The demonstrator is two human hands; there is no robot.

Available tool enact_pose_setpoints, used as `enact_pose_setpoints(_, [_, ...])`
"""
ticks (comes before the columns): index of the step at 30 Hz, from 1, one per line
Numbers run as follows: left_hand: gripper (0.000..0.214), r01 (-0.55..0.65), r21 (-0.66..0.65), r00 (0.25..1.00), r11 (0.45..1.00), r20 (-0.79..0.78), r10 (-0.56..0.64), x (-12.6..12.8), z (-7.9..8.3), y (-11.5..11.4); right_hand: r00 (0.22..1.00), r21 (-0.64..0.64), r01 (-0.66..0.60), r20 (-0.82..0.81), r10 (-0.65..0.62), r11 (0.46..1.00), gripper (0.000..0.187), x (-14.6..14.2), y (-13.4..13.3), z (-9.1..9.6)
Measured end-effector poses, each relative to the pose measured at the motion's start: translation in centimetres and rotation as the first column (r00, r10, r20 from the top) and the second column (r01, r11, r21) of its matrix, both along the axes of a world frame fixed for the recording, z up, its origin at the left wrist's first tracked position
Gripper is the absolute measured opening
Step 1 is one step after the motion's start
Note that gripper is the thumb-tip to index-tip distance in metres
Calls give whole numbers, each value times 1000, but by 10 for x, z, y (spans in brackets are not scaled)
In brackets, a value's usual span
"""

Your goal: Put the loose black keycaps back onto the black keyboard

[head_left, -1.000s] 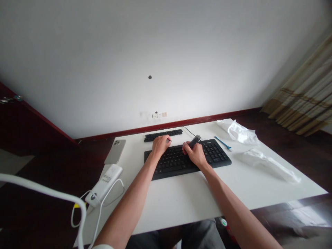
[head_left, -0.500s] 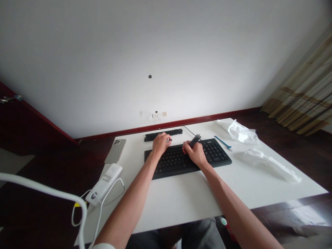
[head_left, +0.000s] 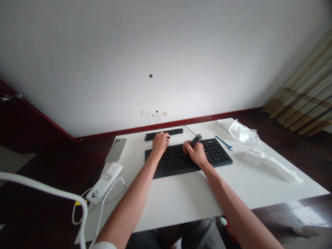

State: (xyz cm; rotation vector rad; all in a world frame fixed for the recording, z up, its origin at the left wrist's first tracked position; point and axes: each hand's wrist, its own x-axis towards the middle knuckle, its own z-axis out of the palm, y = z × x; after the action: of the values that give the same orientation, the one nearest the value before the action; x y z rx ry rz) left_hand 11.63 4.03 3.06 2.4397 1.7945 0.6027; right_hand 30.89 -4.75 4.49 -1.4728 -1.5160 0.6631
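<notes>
A full-size black keyboard [head_left: 173, 167] lies on the white table beneath my hands. My left hand [head_left: 160, 143] is over its upper left edge, fingers closed in a pinch on a small black piece that looks like a keycap [head_left: 168, 137]. Just behind that hand are rows of loose black keycaps [head_left: 176, 131], partly covered by my fingers. My right hand [head_left: 195, 152] rests over the middle of the keyboard, wrapped round a dark grey handheld tool [head_left: 195, 140]. The tool's upper end shows small prongs; its lower end is hidden.
Right of the keyboard lie a blue brush [head_left: 224, 142] and crumpled white plastic [head_left: 242, 134]. At the left are a phone [head_left: 116, 150] and a white power bank [head_left: 105, 183] with a white cable [head_left: 100, 219]. A black cord [head_left: 190, 130] runs behind the keyboard.
My left hand has turned slightly, and the small black piece has shifted a little left and up. My right hand keeps the dark tool in nearly the same place.
</notes>
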Motion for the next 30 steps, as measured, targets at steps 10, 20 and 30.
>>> enact_pose_setpoints(10, [27, 41, -17, 999, 999, -16, -41, 1, -3, 1, 1000, 9, -1, 5, 1, 1000, 40, 0, -1, 1])
enact_pose_setpoints(20, [28, 29, -23, 999, 999, -17, -29, 1, -2, 0, 1000, 1, 5, 5, -5, 1000, 40, -1, -1, 1])
enact_pose_setpoints(30, [27, 3, -30, 1000, 1000, -19, -4, 2, -2, 0, 1000, 12, -1, 10, 1, 1000, 40, 0, 0, 1])
